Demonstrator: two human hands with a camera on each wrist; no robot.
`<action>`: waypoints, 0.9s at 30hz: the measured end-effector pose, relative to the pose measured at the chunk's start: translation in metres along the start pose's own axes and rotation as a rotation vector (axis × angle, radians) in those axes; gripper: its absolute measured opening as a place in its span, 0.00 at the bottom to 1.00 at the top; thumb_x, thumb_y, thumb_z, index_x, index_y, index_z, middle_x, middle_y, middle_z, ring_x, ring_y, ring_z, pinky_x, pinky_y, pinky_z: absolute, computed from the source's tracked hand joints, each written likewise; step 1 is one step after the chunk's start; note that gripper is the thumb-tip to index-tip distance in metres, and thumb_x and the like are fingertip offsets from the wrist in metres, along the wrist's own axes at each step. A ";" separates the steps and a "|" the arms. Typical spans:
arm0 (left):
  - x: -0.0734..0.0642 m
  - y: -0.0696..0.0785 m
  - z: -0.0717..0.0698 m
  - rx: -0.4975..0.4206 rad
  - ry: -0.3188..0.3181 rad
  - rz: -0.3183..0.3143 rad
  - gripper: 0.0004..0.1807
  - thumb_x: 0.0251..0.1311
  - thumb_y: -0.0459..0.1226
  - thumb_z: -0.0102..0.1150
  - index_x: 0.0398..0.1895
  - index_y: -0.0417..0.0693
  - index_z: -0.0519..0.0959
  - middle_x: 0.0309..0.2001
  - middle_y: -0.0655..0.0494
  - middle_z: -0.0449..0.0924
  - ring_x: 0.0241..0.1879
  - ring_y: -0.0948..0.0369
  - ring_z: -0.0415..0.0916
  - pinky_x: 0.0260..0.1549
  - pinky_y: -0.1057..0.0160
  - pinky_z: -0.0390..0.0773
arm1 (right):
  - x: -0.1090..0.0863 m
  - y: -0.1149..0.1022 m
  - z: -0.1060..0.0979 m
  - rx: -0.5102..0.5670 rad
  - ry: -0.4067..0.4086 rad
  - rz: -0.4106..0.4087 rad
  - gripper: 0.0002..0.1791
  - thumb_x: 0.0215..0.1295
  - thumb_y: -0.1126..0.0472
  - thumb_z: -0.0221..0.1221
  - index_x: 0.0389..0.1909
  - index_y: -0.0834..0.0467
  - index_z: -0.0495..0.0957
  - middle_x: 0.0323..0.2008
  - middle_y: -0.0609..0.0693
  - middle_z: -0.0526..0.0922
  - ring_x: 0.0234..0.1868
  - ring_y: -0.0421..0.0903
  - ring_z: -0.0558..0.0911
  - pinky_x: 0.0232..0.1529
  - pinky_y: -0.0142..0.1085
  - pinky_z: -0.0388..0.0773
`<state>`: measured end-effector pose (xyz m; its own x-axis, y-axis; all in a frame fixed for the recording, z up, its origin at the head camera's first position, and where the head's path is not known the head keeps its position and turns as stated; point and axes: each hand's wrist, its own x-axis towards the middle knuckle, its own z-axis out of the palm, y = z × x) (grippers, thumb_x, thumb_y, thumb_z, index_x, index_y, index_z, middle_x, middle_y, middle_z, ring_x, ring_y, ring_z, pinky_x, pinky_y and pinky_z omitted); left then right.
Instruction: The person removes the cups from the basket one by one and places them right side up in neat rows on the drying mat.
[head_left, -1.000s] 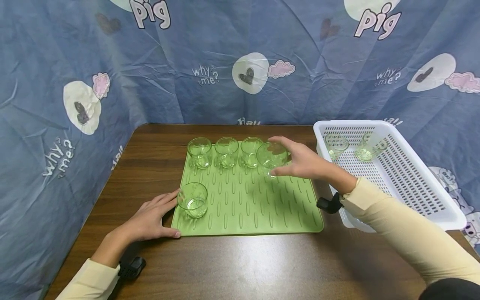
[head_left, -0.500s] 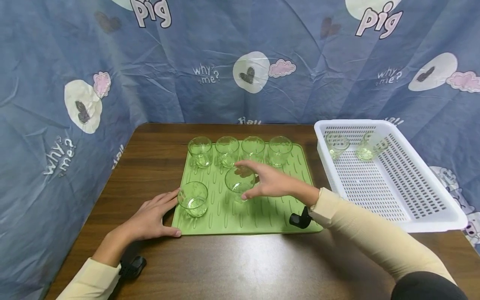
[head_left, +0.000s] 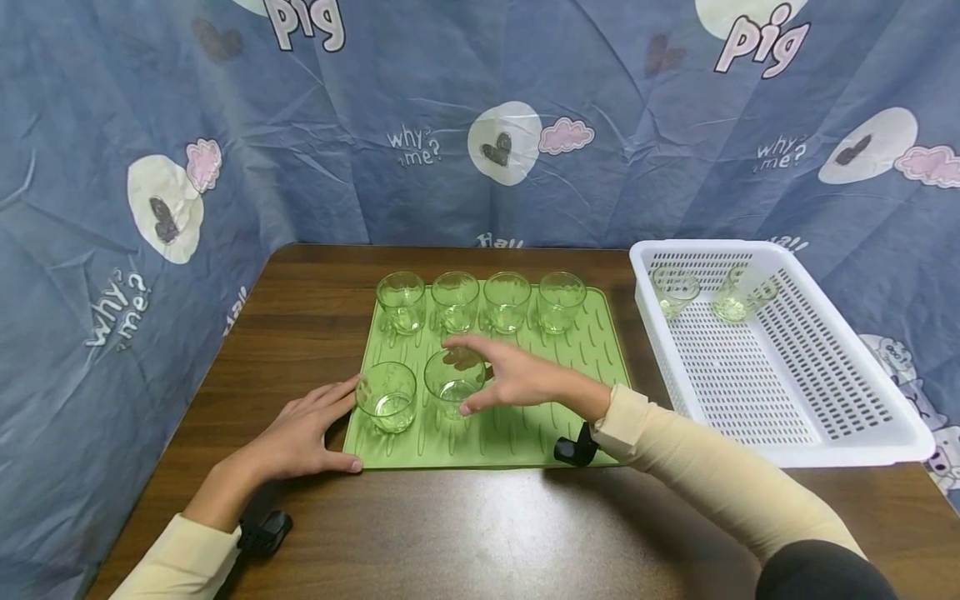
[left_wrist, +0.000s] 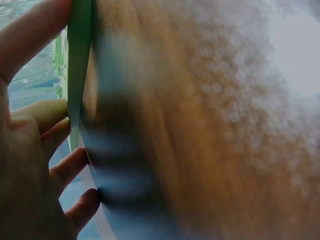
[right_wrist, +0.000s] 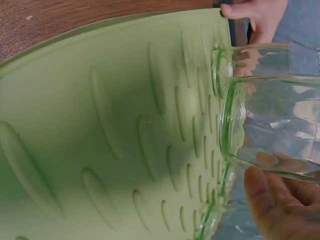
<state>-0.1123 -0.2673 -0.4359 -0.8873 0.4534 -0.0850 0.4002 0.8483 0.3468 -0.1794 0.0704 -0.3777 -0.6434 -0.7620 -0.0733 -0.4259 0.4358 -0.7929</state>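
My right hand [head_left: 517,375] grips a clear green-tinted drinking glass [head_left: 448,390] between thumb and fingers. The glass is upright at the green ridged mat [head_left: 495,446], just right of another glass [head_left: 392,406] at the mat's front left. In the right wrist view the held glass [right_wrist: 280,115] has its base close to the mat; whether it touches, I cannot tell. My left hand [head_left: 296,437] lies at the mat's left edge, fingers extended and thumb at the front corner. The left wrist view shows its fingertips [left_wrist: 77,162] along the mat's edge.
Several matching glasses, such as the rightmost one [head_left: 560,304], stand in a row along the mat's back. A white perforated basket [head_left: 862,450] on the right holds two more glasses [head_left: 738,296]. All rests on a brown wooden table [head_left: 450,533] before a blue printed cloth [head_left: 375,83].
My right hand has let go of a glass in the back row's rightmost spot or carried one past it; the glass it holds moved left and toward the front. The left hand stayed put.
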 end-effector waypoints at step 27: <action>-0.001 0.000 0.000 0.001 0.014 0.014 0.58 0.43 0.63 0.72 0.75 0.44 0.62 0.77 0.48 0.57 0.72 0.42 0.58 0.58 0.29 0.63 | 0.002 0.009 0.014 0.051 -0.046 0.010 0.54 0.50 0.59 0.74 0.76 0.55 0.55 0.72 0.58 0.66 0.69 0.56 0.72 0.72 0.53 0.64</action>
<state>-0.1113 -0.2678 -0.4355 -0.8847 0.4613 -0.0675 0.4127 0.8422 0.3470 -0.1751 0.0659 -0.3931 -0.6168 -0.7797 -0.1081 -0.3863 0.4195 -0.8215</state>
